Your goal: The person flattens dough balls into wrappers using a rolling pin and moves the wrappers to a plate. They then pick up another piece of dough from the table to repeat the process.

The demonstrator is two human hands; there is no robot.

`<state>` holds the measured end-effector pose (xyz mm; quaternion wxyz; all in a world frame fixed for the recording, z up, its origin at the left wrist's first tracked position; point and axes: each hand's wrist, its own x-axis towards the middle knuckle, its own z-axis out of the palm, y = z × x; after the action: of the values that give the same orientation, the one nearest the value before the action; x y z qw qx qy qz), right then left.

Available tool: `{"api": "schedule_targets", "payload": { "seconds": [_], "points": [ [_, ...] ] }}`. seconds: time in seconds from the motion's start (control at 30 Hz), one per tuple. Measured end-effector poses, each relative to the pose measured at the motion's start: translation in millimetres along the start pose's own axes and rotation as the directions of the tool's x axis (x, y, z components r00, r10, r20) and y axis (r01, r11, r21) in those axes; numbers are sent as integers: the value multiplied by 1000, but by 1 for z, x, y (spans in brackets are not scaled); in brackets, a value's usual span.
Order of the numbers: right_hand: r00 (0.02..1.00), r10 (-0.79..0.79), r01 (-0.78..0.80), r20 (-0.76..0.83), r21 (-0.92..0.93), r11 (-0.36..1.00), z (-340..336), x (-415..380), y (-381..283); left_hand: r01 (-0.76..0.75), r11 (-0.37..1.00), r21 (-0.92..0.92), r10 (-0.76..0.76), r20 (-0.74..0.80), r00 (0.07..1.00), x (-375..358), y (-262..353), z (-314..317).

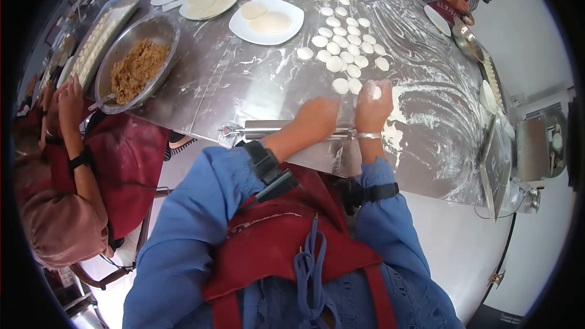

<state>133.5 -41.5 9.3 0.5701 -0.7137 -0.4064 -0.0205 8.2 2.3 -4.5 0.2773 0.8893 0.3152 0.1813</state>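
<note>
Left hand point(320, 116): kinda curled, can't tell contents
Right hand point(372, 108): holds small white doughy lump point(376, 92)
Shiny metal rolling pin point(262, 127): under left wrist

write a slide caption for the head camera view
Left hand and right hand near small dough discs on a floured metal table.

Metal surface point(204, 79), flour point(396, 131) streaked thickest at right. On it: clustered white dough pieces point(333, 47), squarish plate point(268, 38), steel bowl point(173, 31) at left.
</note>
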Motion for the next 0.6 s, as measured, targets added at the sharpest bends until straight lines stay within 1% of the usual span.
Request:
{"api": "schedule_targets", "payload": {
  "seconds": [0.03,0.07,0.1,0.17,0.2,0.23,0.27,0.3,0.33,0.37,0.4,0.43,0.47,0.5,0.53,0.57,0.6],
  "points": [
    [1000,26,-26,4,-6,1000,5,5,-3,6,1000,-26,-5,35,999,3,-1,1],
    [1000,12,-12,9,-2,1000,1,3,-5,15,999,-52,-12,64,998,7,-3,1],
    [1000,-20,20,0,-24,1000,-11,-8,-6,20,998,-54,-17,47,999,6,-6,0],
    [999,-46,46,0,-47,998,-33,-34,-8,-161,987,-27,162,60,985,-6,-13,-1],
    [985,172,-172,12,125,977,-42,-48,-12,-155,988,-27,156,63,986,-8,-13,-7],
    [921,384,-384,57,285,878,-46,-57,-14,-101,994,-46,105,96,990,-11,-11,-15],
    [914,403,-401,54,282,872,-43,-54,-9,-48,997,-65,57,140,989,-16,-8,-16],
    [979,201,-200,3,136,970,-34,-41,0,-50,996,-67,60,163,985,-19,-6,-12],
    [999,-28,28,-15,-18,999,-25,-25,4,-34,999,-31,38,127,991,-14,-2,-9],
    [999,-31,31,-26,-18,999,-14,-12,1,-18,1000,5,17,79,997,-9,2,-8],
    [1000,3,-3,-13,-6,1000,-1,-1,-5,-26,1000,6,25,72,997,-3,3,-5],
    [999,36,-36,7,5,999,5,5,-10,3,1000,-5,-3,54,999,2,1,-1],
    [1000,25,-25,10,6,1000,2,3,-8,35,999,-17,-35,34,999,6,-2,2],
    [1000,-19,19,-13,-19,1000,-6,-5,-3,39,999,-19,-39,20,999,4,-6,2],
    [998,-61,59,-34,-44,997,-14,-14,2,-66,998,-1,66,19,998,-1,-11,2],
    [998,64,-64,-6,32,997,-26,-27,4,-170,985,16,169,30,985,-7,-15,2],
    [998,68,-67,1,30,997,-35,-39,-5,-163,986,13,163,31,986,-11,-15,-3]
  ]
}}
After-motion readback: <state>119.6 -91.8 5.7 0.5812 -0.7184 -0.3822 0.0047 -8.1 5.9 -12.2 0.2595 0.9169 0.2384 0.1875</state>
